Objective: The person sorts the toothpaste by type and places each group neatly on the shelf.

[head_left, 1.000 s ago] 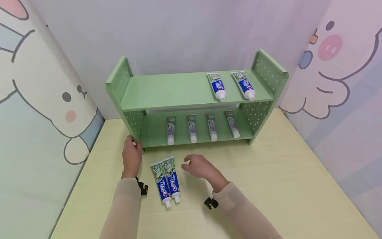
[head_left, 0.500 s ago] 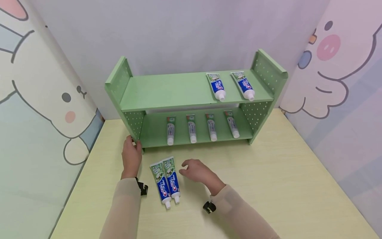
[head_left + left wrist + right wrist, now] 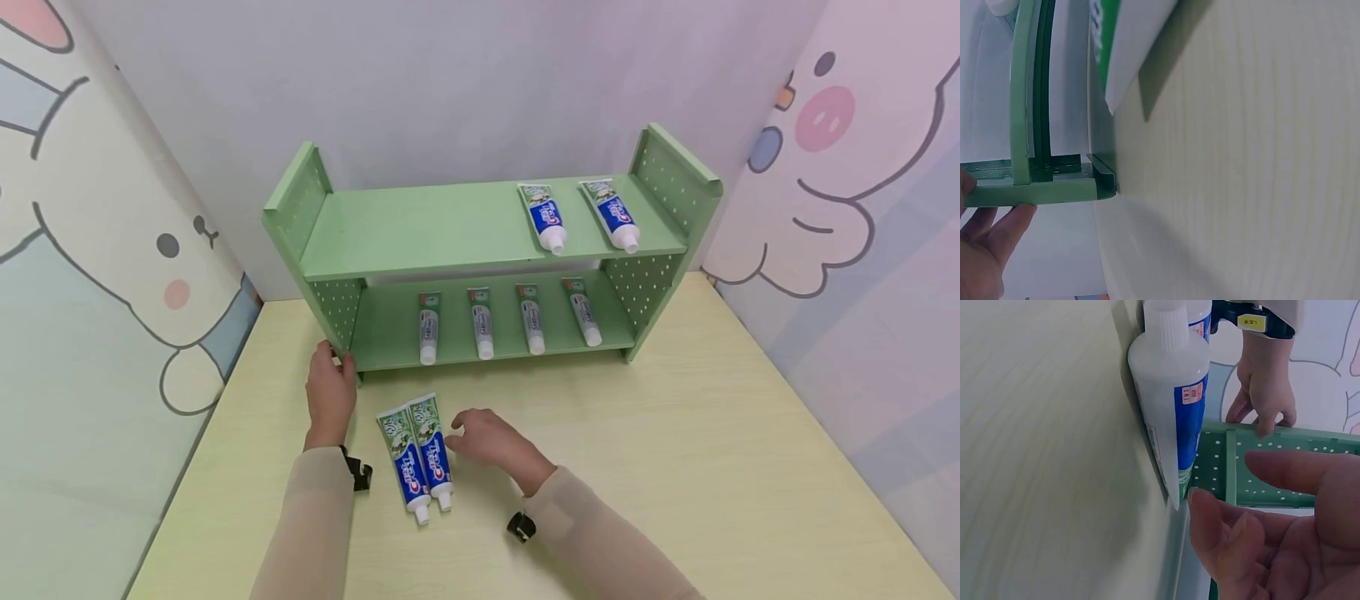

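My left hand (image 3: 331,396) grips the lower front edge of the green shelf's (image 3: 420,229) left side panel, thumb and fingers on either side of it in the left wrist view. My right hand (image 3: 491,446) hovers by two blue-and-green toothpaste tubes that lie side by side on the table, caps toward me. Its thumb and fingers are spread apart with nothing between them, close to the right tube (image 3: 431,450); the left tube (image 3: 406,462) lies beyond. In the right wrist view a tube (image 3: 1169,394) stands out beside the fingertips.
Two matching toothpaste tubes (image 3: 543,218) lie at the right of the upper shelf board. Several slimmer grey-and-green tubes (image 3: 482,325) lie in a row on the lower board. The shelf stands at the back of the pale wooden table (image 3: 712,467), before a wall (image 3: 480,92).
My right hand has moved slightly left and toward me, nearer the right tube. The left hand, the shelf and the tubes have stayed in place.
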A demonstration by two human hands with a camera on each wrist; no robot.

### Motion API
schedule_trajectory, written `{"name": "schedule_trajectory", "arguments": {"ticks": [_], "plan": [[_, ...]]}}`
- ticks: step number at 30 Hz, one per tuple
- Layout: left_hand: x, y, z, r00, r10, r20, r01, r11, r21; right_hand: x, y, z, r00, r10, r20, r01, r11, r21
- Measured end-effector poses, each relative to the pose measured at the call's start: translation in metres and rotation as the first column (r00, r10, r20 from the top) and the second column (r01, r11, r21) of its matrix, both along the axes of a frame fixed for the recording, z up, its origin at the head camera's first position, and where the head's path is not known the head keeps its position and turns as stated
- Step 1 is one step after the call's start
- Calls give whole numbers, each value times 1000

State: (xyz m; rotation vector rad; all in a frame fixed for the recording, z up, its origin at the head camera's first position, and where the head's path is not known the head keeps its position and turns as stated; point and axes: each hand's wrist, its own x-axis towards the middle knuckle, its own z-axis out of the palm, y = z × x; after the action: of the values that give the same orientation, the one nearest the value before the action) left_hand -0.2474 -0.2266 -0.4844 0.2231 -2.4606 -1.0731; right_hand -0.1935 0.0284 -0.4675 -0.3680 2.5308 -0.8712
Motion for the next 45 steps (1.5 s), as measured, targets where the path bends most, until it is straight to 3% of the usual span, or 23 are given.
{"name": "schedule_trajectory", "arguments": {"ticks": [9,45], "plan": [[0,0,0,1000,-7,-13,7,1000,3,9,-8,-4,994,-43,96,48,998,-46],[-1,0,1,1000,-3,-3,3,1000,3,19,-26,-14,994,-39,102,44,998,-43]]}}
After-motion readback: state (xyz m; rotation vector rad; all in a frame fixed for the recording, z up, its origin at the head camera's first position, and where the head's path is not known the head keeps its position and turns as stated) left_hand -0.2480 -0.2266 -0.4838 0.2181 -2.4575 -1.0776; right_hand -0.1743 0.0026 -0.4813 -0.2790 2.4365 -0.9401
